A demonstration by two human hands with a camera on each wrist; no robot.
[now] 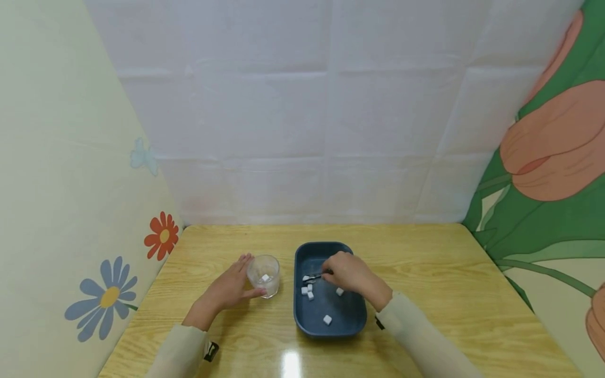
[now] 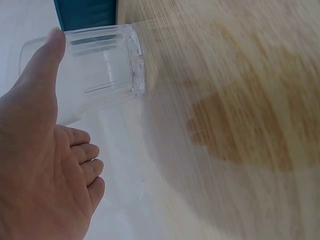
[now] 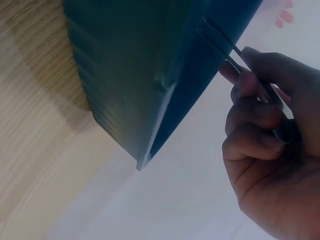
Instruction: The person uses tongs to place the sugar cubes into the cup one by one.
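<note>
My right hand (image 1: 348,270) pinches metal tweezers (image 3: 216,41) with serrated tips and reaches over the dark blue tray (image 1: 329,332). The two tips stand slightly apart, close to a white cube (image 1: 305,278) at the tray's left side; whether they touch it I cannot tell. Several more small white cubes (image 1: 327,319) lie in the tray. Left of it stands a clear glass (image 1: 271,286) with a white cube (image 1: 265,277) seen inside. My left hand (image 1: 230,285) is at the glass, its fingers extended along the far left side and the thumb across the near side.
Both containers stand on a wood-grain table (image 1: 411,252). A white cloth (image 1: 302,131) hangs behind the table, with a flower-patterned panel (image 1: 71,210) at the left and a tulip-patterned panel (image 1: 557,157) at the right.
</note>
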